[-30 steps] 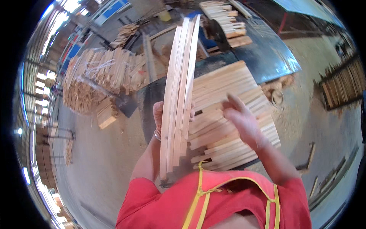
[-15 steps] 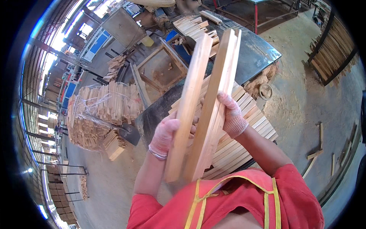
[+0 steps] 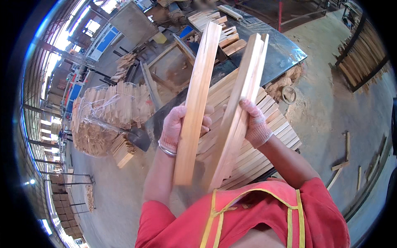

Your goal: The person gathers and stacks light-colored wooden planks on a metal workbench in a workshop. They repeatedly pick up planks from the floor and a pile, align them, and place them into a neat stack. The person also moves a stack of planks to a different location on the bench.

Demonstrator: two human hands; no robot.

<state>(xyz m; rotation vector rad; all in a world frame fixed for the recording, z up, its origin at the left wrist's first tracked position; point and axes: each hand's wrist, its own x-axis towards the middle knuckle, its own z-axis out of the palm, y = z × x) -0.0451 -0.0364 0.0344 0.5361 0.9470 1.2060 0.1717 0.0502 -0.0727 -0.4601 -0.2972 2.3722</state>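
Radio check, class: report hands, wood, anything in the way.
Left hand gripping wood; right hand gripping wooden strips, apart. Slats beneath; no obstruction visible.

held strips [image 3: 197, 103]: pale tan | gloves [image 3: 170, 131]: pinkish-white | apron [image 3: 227, 195]: red, yellow-edged | shovel [image 3: 139, 139]: perhaps dark grey

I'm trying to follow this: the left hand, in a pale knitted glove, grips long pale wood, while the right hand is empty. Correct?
Not quite: the right hand isn't empty; the head view shows it gripping long pale wooden strips. The gloved left hand does grip long pale wood.
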